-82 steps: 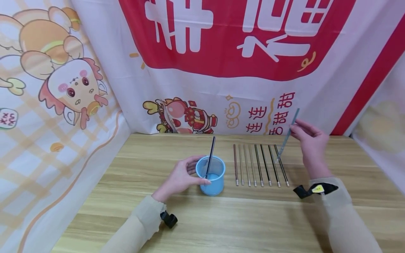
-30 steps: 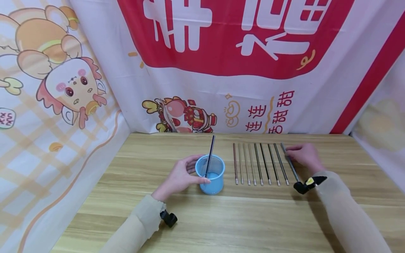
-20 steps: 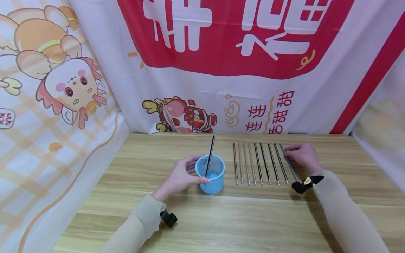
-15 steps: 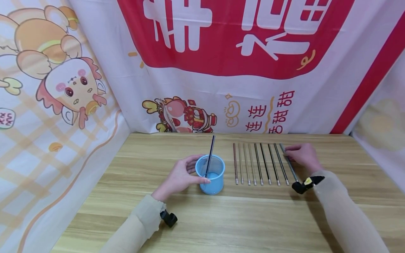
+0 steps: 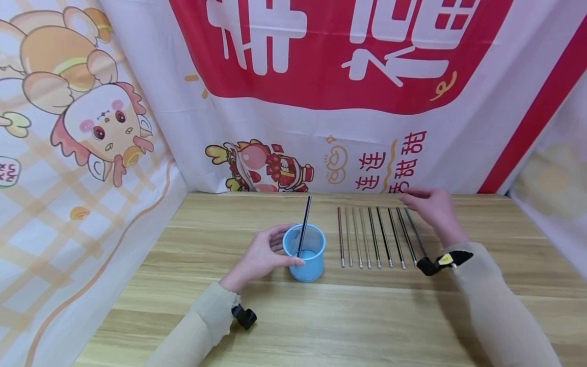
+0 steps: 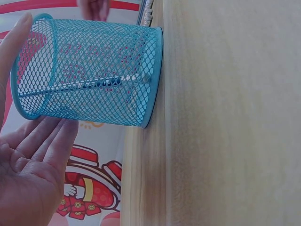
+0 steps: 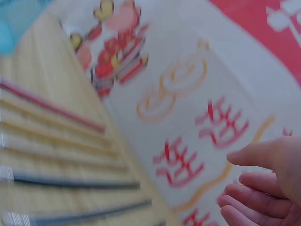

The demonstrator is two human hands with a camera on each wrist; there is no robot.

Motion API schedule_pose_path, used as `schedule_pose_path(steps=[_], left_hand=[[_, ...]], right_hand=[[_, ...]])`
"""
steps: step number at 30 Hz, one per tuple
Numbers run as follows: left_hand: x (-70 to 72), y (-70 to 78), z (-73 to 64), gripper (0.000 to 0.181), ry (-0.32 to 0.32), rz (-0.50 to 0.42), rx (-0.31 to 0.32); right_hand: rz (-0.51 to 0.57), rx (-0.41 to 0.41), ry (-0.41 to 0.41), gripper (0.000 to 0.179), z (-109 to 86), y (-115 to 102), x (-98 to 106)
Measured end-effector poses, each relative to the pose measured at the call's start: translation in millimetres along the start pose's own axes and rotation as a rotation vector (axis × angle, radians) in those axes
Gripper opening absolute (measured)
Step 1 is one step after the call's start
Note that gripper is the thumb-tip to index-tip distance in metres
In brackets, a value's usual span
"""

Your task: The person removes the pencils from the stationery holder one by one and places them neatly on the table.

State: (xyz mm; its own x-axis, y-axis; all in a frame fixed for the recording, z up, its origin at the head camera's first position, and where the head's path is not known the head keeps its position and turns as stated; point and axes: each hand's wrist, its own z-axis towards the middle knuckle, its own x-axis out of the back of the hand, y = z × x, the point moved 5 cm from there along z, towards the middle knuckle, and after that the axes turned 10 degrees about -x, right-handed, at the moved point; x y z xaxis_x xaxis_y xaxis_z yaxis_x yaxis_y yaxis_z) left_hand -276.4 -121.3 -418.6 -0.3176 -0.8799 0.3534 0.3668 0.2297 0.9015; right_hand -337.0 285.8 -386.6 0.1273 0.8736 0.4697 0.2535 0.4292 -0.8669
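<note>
My left hand (image 5: 268,255) holds a light-blue mesh pencil cup (image 5: 308,268), thumb on the near side and fingers behind it. One dark pencil (image 5: 305,219) leans inside the cup; the left wrist view shows it through the mesh (image 6: 94,61). My right hand (image 5: 433,210) hovers over the far end of a blue-grey pencil (image 5: 415,232), the rightmost of a row lying on the table. In the right wrist view the right hand (image 7: 263,188) has nothing between its relaxed fingers. The row also has a dark red pencil (image 5: 341,237), several wood-coloured pencils (image 5: 357,237) and several black pencils (image 5: 385,237).
The wood-grain table (image 5: 321,321) ends at a printed white and red cloth (image 5: 275,117) hanging behind it. A cartoon-printed cloth (image 5: 105,214) borders the left side. The pencils lie nearly parallel, with their eraser ends towards me.
My right hand brought the blue-grey pencil down from upright, laid it at the row's right end, let go and rose towards the back cloth. The left hand and cup stayed in place.
</note>
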Motion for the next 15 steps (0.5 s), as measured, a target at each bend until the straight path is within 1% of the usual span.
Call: schedule_pose_path(steps=[3, 5, 8, 10, 15], left_hand=[[0.1, -0.2, 0.2, 0.079, -0.001, 0.002, 0.002], [0.4, -0.7, 0.6, 0.078, 0.000, 0.001, 0.005], [0.6, -1.4, 1.0, 0.077, 0.004, 0.000, 0.011], [0.7, -1.5, 1.1, 0.077, 0.004, 0.000, 0.010], [0.9, -2.2, 1.1, 0.078, 0.002, 0.000, 0.007]], right_hand=[[0.023, 0.013, -0.024, 0.072, -13.2, -20, -10], [0.035, 0.045, -0.043, 0.071, -21.9, -32, -18], [0.046, 0.101, -0.072, 0.063, -33.4, -48, -32], [0.043, 0.136, -0.088, 0.060, -39.4, -57, -42], [0.027, 0.187, -0.140, 0.052, -50.3, -72, -73]])
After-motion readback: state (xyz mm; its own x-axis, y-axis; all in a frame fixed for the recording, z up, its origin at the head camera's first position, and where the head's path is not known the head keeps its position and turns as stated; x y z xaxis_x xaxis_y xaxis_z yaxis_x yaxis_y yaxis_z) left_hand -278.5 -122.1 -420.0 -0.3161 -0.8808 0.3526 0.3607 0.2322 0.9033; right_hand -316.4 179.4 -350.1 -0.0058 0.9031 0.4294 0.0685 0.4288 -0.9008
